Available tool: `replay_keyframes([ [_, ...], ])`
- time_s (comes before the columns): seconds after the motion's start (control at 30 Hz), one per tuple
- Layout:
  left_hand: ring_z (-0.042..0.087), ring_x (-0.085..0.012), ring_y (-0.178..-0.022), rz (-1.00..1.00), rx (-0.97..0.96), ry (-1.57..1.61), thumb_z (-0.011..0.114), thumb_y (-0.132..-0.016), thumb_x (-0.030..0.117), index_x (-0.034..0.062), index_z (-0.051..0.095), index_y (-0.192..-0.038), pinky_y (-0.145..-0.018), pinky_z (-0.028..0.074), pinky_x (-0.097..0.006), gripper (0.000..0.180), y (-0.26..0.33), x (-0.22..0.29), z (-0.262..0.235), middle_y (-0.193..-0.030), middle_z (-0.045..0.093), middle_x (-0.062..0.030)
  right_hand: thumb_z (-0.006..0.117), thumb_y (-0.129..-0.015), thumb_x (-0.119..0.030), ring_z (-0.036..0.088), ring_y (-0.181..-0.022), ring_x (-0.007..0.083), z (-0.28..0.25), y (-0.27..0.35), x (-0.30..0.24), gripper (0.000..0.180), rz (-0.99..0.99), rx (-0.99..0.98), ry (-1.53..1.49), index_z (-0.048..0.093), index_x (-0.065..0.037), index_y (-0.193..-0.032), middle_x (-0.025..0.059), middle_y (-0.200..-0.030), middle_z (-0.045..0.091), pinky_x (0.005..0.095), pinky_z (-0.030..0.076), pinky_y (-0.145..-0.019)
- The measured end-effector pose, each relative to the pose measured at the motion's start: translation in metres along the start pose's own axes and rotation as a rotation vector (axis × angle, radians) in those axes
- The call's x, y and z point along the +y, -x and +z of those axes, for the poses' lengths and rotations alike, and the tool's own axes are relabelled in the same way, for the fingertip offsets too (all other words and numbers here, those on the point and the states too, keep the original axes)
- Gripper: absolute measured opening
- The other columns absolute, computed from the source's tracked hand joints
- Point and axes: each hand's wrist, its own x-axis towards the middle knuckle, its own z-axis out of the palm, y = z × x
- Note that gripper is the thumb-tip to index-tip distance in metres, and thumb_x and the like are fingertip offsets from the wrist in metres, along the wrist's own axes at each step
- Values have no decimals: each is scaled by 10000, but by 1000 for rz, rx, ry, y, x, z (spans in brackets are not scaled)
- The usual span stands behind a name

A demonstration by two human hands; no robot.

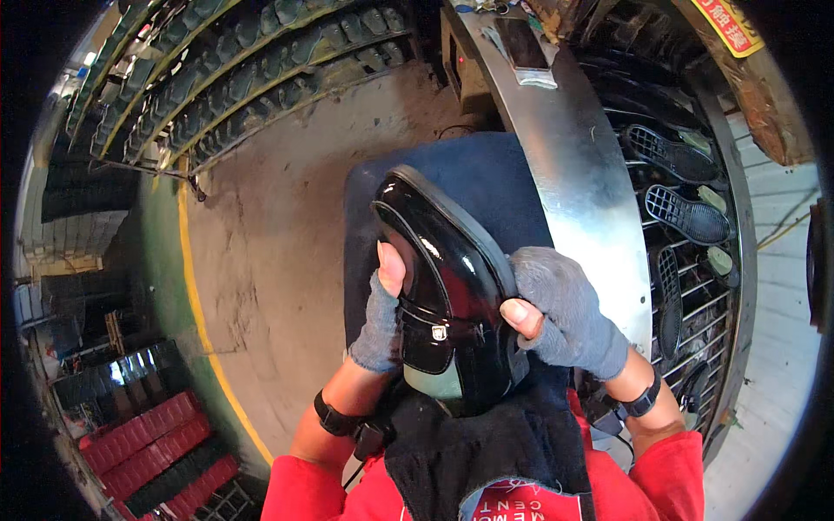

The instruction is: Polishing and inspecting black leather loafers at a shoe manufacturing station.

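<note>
Both my hands hold a glossy black shoe (434,252) over my lap, its toe pointing away and its heel toward me. Its dark sole faces right, and a small silvery ornament sits on the upper. A pale greenish patch shows at the shoe's opening. On the left side, my left hand (382,313), in a grey fingerless glove, presses its thumb on the upper; its other fingers are hidden beneath. My right hand (560,304), gloved likewise, grips the sole edge with its thumb toward the heel. Dark blue cloth (530,204) lies under the shoe.
A shiny metal bench (591,182) curves along my right. Beyond it, a rack (695,321) holds several black soles (686,213). At the far left stand shelves with rows of dark green shoe-shaped pieces (252,65). Red and black stacked pieces (143,430) lie at lower left.
</note>
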Motion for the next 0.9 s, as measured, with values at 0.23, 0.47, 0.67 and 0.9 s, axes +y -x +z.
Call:
replay_keyframes([
  [0.23, 706, -259, -1165, 90, 89, 29, 364, -1037, 755, 11, 505, -1481, -986, 610, -408, 877, 21, 9, 10, -1350, 672, -157, 835, -859, -451, 611, -1325, 425, 49, 23, -37, 1066, 644, 58, -323, 280, 43, -1623, 312, -1432, 578, 475, 467, -1124],
  [0.47, 626, -290, -1296, 73, 69, -118, 343, -976, 851, 40, 502, -1516, -1105, 527, -470, 987, 35, 10, 18, -1427, 632, -164, 848, -858, -319, 545, -1424, 332, 34, -16, -28, 1066, 352, 149, -539, 223, -11, -1665, 260, -1540, 519, 408, 456, -1149],
  [0.67, 577, -294, -1355, 191, 25, -345, 525, -964, 781, 16, 451, -1538, -1162, 469, -459, 960, 41, 19, 39, -1492, 568, -165, 762, -918, -279, 684, -1232, 288, 9, -40, -51, 725, 205, 128, -62, 476, 18, -1514, 222, -1433, 638, 364, 493, -1072],
  [0.9, 556, -239, -1315, 310, 111, -634, 663, -999, 536, -10, 404, -1549, -1156, 395, -389, 817, 37, 48, 44, -1403, 595, -156, 661, -1013, -425, 608, -1299, 255, 47, -11, -25, 691, 480, 314, -483, 472, -3, -1527, 150, -1438, 606, 388, 470, -1105],
])
